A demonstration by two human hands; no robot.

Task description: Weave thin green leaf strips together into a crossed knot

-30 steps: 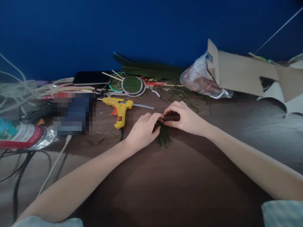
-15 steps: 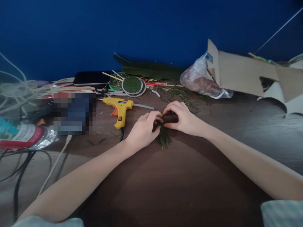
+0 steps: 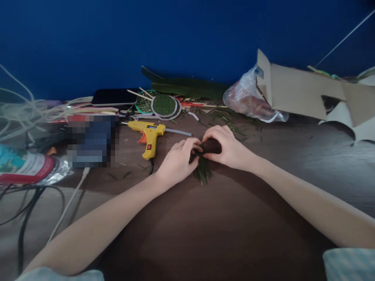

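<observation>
A bunch of dark green leaf strips (image 3: 202,171) hangs over the middle of the table, its cut ends fanned toward me. My left hand (image 3: 181,159) is closed on the bunch from the left, fingertips near its top. From the right, my right hand (image 3: 224,147) pinches at the upper part of the same bunch, thumb and fingers curved around a dark gap. The fingers hide part of the bunch's top. A yellow hot glue gun (image 3: 150,136) lies left of my hands, a glue stick (image 3: 178,132) poking from its back.
Green leaf scraps (image 3: 225,121) lie behind my hands. Round green pieces with pale rims (image 3: 165,106) and a black phone (image 3: 114,97) are at the back. A plastic bag (image 3: 249,97) and cardboard box (image 3: 301,91) stand right; a bottle (image 3: 26,166) and cables lie left.
Both hands stay almost in place around the leaf strips. The right fingers appear to have shifted very slightly; nothing else has moved noticeably.
</observation>
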